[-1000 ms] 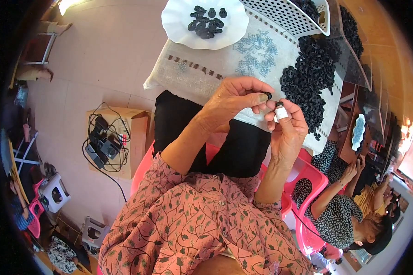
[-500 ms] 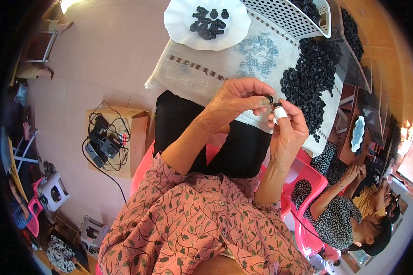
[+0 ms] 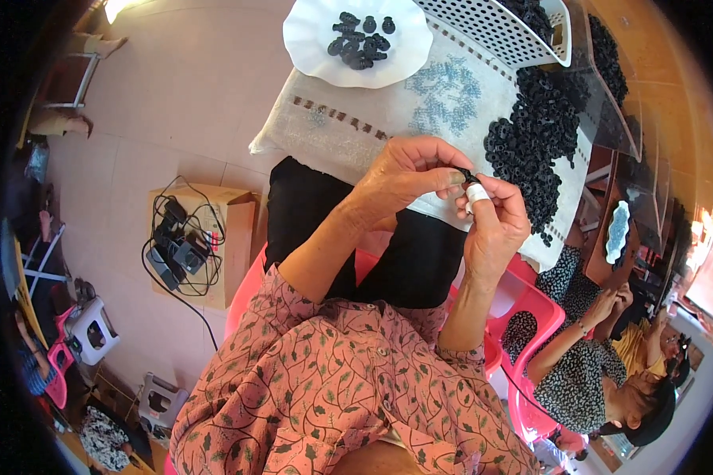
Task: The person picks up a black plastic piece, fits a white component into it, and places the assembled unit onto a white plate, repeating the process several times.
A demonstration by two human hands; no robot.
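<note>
My left hand pinches a small black plastic piece, like part of a cord lock, between thumb and forefinger. My right hand, with white tape around its thumb, pinches at the same spot. The two hands' fingertips meet there, and they hide most of what lies between them. Just right of the hands spreads a heap of loose black plastic pieces on the cloth-covered table. Several black cord locks lie on a white wavy-rimmed plate at the far side.
A white perforated basket of black pieces stands at the far right, beside a clear panel. On the floor at left, cables and adapters lie on a cardboard box. Another person sits at right, near a pink chair.
My right hand has shifted slightly left and up, bringing its fingertips against the left hand's. The gap between the two black pieces has closed. My left hand has barely moved.
</note>
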